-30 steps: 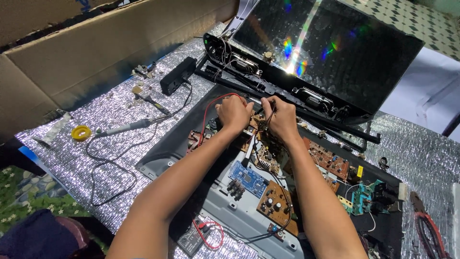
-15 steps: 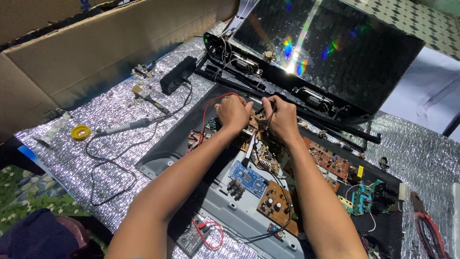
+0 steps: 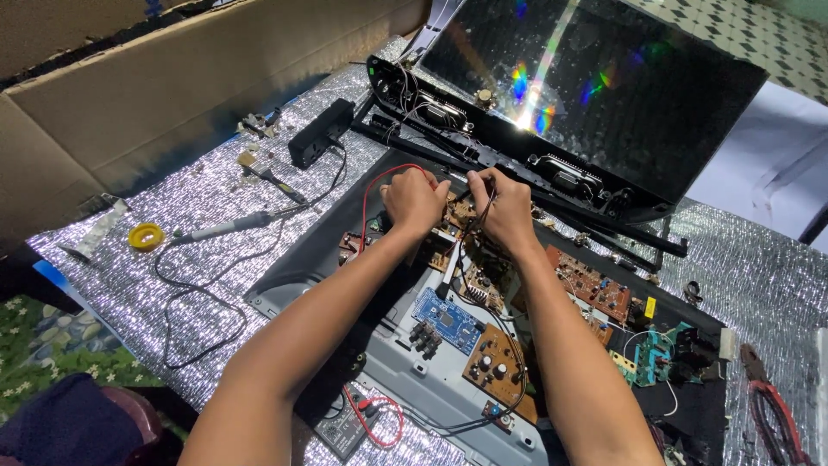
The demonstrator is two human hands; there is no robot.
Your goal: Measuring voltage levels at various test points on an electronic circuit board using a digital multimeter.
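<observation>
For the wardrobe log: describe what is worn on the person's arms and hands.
Nothing is worn. Both forearms are bare as far up as the picture shows, with no sleeves in view. The left hand and right hand have no gloves, and no watch, ring or wristband can be seen. No markings show.

A foil mat (image 3: 172, 285) carries the chassis (image 3: 379, 345) under the hands, a soldering iron (image 3: 226, 228) and yellow reel (image 3: 146, 235) (left of them), pliers (image 3: 770, 406) far right.
</observation>
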